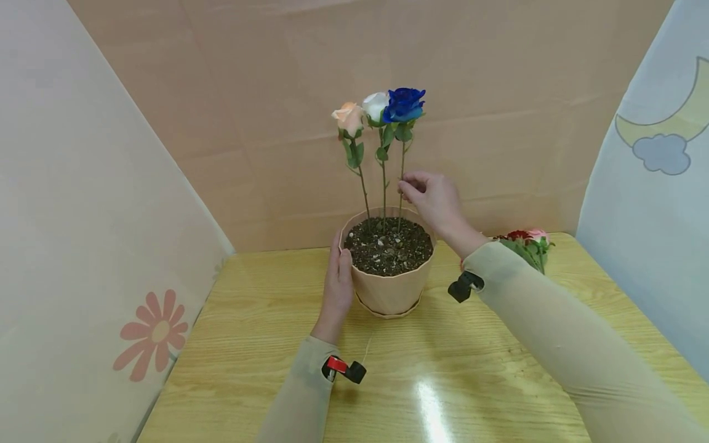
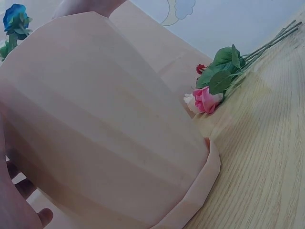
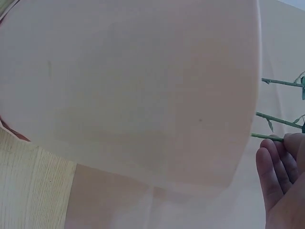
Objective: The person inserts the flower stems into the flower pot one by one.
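Observation:
A beige flowerpot (image 1: pixel 390 294) filled with dark soil (image 1: pixel 388 249) holds three upright roses: a peach one (image 1: pixel 349 118), a white one (image 1: pixel 375 106) and a blue one (image 1: pixel 404 104). My right hand (image 1: pixel 434 197) pinches the blue rose's stem between thumb and fingers, a little above the rim. In the right wrist view that green stem (image 3: pixel 264 137) runs from behind the pot's edge to my fingertips. Against the pot's left side lies my left hand (image 1: pixel 338 289), fairly straight fingers along the outer wall, thumb near the rim.
Beneath the pot is a matching saucer (image 1: pixel 389 315) on the wooden table (image 1: pixel 266 344). More roses lie at the back right, including a pink one (image 2: pixel 207 100) and a red one (image 1: pixel 517 235), partly hidden by the right arm. Fabric walls stand behind and at both sides.

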Available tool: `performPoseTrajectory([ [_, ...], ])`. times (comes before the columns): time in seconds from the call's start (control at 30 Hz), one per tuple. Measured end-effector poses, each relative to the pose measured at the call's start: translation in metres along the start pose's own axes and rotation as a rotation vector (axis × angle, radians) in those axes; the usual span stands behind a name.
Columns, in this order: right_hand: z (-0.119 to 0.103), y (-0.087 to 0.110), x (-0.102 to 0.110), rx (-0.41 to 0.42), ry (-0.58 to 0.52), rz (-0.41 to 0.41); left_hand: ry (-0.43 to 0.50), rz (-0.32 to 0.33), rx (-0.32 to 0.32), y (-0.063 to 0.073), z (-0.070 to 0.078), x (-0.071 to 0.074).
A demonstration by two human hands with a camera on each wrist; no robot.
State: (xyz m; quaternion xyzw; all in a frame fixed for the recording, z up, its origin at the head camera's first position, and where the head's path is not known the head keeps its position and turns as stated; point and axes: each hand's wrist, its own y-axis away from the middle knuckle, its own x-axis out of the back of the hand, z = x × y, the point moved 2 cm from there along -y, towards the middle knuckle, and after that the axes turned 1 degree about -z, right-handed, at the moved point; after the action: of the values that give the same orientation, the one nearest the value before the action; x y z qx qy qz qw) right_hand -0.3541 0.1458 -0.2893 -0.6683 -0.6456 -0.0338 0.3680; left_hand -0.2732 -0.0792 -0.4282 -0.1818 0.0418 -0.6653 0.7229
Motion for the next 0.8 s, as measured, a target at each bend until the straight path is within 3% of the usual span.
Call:
performPoseTrajectory([
  [0.33, 0.008, 0.004, -0.006, 0.023, -0.007, 0.005, 0.013, -0.004, -0.003, 0.000, 0.000, 0.000],
  [0.8, 0.017, 0.011, -0.009, -0.025, 0.010, 0.010, 0.009, -0.002, -0.006, 0.001, 0.002, 0.000],
])
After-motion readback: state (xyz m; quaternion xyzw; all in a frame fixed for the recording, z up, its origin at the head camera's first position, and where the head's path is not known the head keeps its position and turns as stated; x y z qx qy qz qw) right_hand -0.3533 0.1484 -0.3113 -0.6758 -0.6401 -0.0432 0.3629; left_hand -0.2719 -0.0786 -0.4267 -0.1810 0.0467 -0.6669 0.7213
